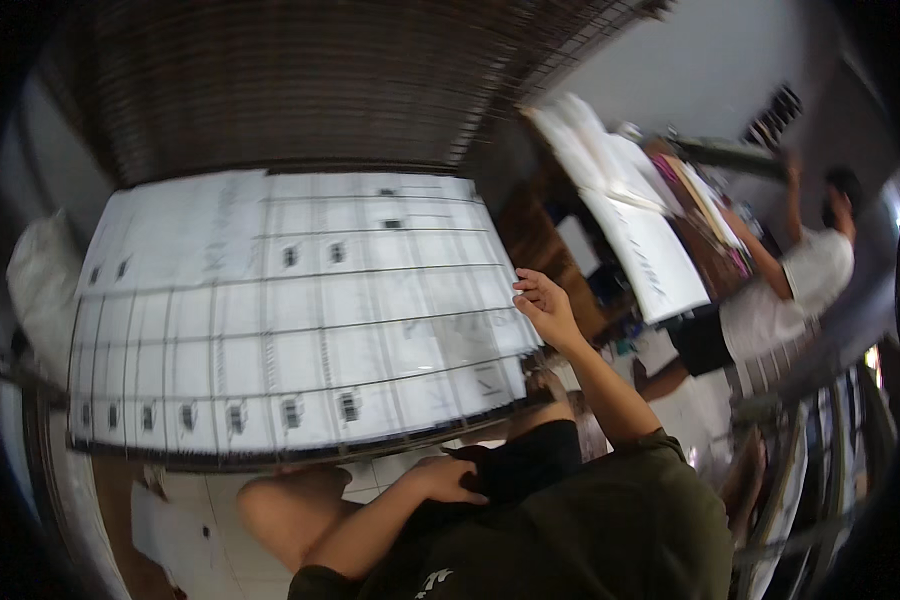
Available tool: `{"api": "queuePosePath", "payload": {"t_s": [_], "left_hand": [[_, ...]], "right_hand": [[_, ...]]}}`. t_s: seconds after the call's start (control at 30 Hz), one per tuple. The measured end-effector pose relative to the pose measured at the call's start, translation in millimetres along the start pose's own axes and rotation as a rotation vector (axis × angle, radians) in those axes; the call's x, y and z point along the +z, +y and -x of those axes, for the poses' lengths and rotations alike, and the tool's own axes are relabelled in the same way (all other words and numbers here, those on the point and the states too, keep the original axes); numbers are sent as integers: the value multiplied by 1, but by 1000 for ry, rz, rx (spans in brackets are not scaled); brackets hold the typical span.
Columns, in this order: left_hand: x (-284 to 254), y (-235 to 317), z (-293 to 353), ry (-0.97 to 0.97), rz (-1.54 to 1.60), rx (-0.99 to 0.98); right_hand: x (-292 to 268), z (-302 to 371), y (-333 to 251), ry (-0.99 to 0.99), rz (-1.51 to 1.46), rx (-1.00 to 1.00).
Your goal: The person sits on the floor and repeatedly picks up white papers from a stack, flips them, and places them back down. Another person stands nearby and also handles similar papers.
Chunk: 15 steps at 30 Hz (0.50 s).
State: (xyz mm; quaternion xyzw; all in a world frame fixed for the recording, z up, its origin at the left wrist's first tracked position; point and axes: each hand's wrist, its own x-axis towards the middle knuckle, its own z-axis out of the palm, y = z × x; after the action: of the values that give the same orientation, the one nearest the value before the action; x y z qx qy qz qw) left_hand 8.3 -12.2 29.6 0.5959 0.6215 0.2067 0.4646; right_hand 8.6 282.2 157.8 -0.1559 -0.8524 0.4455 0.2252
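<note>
In front of me lies a wide wire-grid rack (370, 325) with large white sheets (300, 290) on it. The sheets bear small dark printed marks, several of them in a row along the near edge. My right hand (545, 305) is raised by the rack's right edge, its fingers loosely bent and apart, with nothing seen in it. Whether it touches the edge is hard to tell. Low in my lap, my left hand (448, 480) rests on my dark shorts (535, 455), its fingers laid along the cloth and partly hard to see. The picture is blurred.
Dark wire racks (290, 90) rise tilted behind the sheets. On the right, a person (790, 280) in a light shirt reaches over a table bearing white sheets (645, 255). A pale bag (45, 270) stands at far left. A bare limb (118, 520) shows at lower left.
</note>
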Motion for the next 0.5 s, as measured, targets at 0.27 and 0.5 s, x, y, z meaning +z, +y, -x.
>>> {"api": "queuePosePath", "payload": {"t_s": [0.27,0.5], "left_hand": [[14,2,-16,-96,44,-95],[19,-2,-12,-65,70,-119]], "right_hand": [[-138,31,-31,541,-250,7],[-246,-14,32,957,-721,74]]}}
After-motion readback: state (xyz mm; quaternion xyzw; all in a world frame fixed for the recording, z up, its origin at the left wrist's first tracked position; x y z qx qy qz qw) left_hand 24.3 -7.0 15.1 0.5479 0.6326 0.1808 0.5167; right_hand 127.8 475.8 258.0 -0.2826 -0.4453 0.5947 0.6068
